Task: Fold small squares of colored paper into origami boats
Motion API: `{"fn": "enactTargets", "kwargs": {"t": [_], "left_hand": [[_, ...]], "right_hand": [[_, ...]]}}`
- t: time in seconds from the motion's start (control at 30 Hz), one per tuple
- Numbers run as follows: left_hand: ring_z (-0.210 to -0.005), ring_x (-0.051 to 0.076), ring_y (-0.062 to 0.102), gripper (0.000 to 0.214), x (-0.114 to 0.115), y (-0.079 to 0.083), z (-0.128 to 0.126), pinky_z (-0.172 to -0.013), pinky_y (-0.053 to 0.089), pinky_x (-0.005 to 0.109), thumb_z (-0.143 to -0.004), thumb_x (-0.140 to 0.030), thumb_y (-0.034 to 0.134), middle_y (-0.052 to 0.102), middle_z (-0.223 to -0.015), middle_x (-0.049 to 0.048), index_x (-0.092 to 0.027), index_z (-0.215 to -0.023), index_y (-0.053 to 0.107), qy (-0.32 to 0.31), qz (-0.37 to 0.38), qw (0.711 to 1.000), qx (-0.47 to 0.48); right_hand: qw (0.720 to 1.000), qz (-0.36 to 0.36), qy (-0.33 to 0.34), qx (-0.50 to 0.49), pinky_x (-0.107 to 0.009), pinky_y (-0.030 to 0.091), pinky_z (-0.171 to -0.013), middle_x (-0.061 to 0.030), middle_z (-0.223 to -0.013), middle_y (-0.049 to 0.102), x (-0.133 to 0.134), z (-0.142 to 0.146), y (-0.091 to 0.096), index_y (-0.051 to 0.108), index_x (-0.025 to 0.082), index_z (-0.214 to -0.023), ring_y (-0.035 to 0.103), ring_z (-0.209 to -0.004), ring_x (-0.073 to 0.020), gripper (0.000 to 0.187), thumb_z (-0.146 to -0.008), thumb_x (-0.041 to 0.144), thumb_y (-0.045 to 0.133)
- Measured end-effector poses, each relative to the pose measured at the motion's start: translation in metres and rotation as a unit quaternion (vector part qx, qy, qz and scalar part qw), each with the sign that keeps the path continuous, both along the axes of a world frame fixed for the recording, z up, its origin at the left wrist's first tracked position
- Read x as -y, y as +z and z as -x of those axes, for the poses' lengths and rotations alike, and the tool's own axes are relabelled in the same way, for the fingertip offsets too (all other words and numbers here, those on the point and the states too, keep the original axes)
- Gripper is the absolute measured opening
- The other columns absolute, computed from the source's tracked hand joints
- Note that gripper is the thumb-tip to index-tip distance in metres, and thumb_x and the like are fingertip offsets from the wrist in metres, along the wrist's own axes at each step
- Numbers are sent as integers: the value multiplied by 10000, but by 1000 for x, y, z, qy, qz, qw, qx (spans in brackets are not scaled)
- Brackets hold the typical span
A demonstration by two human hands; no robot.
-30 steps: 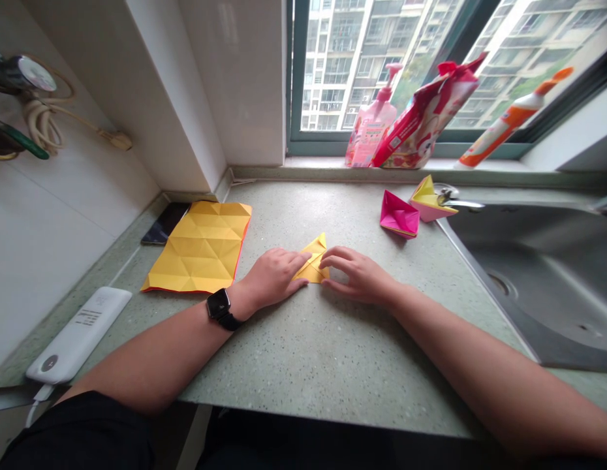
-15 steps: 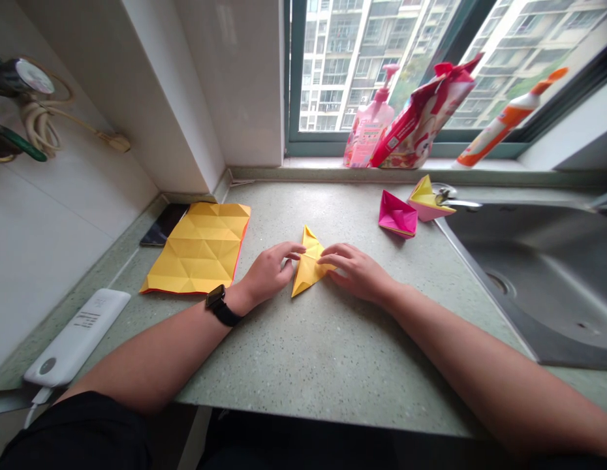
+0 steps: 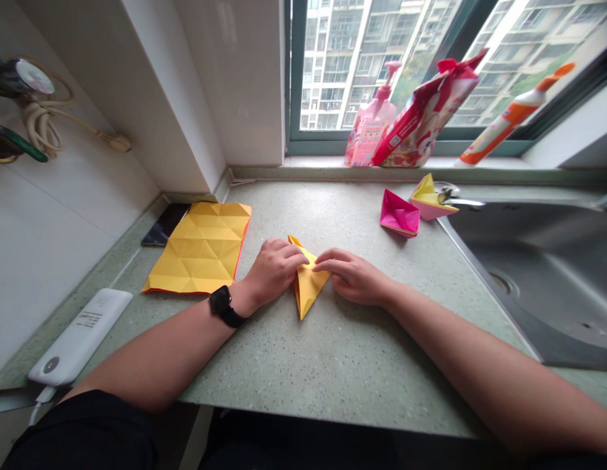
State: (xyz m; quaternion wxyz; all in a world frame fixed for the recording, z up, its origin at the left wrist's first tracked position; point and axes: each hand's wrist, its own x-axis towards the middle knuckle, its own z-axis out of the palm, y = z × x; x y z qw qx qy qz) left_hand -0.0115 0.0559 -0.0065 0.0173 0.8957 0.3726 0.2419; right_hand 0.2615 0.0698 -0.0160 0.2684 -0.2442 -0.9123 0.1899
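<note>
A small folded yellow paper (image 3: 306,287) lies on the green speckled counter (image 3: 333,352), its pointed end toward me. My left hand (image 3: 274,269), with a black watch on the wrist, rests on the paper's left side with fingers curled over it. My right hand (image 3: 355,275) presses its fingertips on the paper's right upper edge. Both hands meet at the top of the fold.
A creased yellow sheet (image 3: 202,247) lies left, partly over a dark phone (image 3: 164,223). A white power bank (image 3: 78,336) sits at the near left. A pink paper boat (image 3: 399,213) and a yellow-pink one (image 3: 429,198) stand by the sink (image 3: 538,274). Bottles and a pouch line the sill.
The small yellow paper has been turned and opened out, so a long point now faces me. Both hands shifted slightly with it and stay on the paper.
</note>
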Motion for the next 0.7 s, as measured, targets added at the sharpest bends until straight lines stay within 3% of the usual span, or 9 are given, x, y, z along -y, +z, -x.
{"fn": "enactTargets", "kwargs": {"t": [0.13,0.27,0.37,0.5,0.7], "left_hand": [[-1031,259,681,133,2,3,2,-998,441,464,-1037,-195,642,807,-1007,30,-250,-993,755,20,-37,999,14],[-875,211,670,100,4,4,2,-811,463,370,-1033,-183,616,765,-944,39,-214,-976,692,11,-46,993,110],[-742,165,617,123,7,9,-1,-707,467,311,-1071,-246,590,704,-866,21,-209,-961,631,6,-36,980,195],[-621,119,534,156,14,16,-5,-593,426,250,-1086,-310,594,601,-756,-35,-218,-961,574,30,-33,964,262],[-625,106,599,122,22,15,-12,-604,473,226,-1000,-223,657,619,-754,-48,-228,-958,542,-1,9,959,282]], "right_hand": [[997,-1,-76,-27,-506,610,-1086,-84,-1309,728,-3,-1,-3,675,305,-1379,707,-1238,-268,659,-824,-6,503],[978,37,-180,-100,-557,610,-1102,-100,-1339,718,-10,-4,-12,594,303,-1474,695,-1292,-288,610,-916,74,508],[966,86,-208,-129,-561,637,-1057,-104,-1293,743,-11,-4,-14,553,307,-1514,737,-1213,-289,518,-1006,208,543],[969,134,-176,-111,-564,634,-1063,-117,-1285,759,-2,2,-8,534,306,-1538,746,-1202,-296,485,-1063,388,590],[976,189,-76,-80,-623,563,-1154,-142,-1529,660,21,21,-2,424,326,-1633,658,-1386,-364,773,-971,555,751]]}}
